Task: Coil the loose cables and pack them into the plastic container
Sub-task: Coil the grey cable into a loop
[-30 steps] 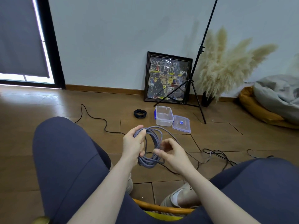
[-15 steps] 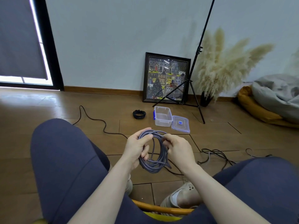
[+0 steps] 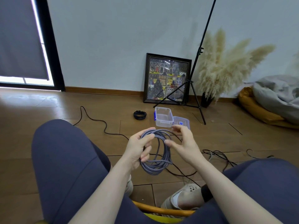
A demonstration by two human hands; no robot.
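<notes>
A grey-purple cable (image 3: 159,165) hangs in a coil of several loops between my knees. My left hand (image 3: 137,147) grips the coil at its upper left. My right hand (image 3: 182,143) hovers at the coil's right side with fingers spread, its fingertips touching the loops. On the floor beyond stands the clear plastic container (image 3: 163,117) with blue clips, open, its lid (image 3: 182,122) lying beside it on the right. A small coiled black cable (image 3: 140,114) lies left of the container. A loose black cable (image 3: 97,121) snakes over the floor at left, and more loose cables (image 3: 218,156) lie tangled at right.
A framed picture (image 3: 167,78) leans on the wall behind the container. A black tripod stand (image 3: 194,84) has its legs spread just right of it. Pampas grass in a dark vase (image 3: 207,98) and a beanbag (image 3: 267,102) stand at far right. I sit on a chair (image 3: 161,210).
My right hand let go of the coil's top and opened, moving to the coil's right side. The coil hangs a bit wider. The left hand kept its grip.
</notes>
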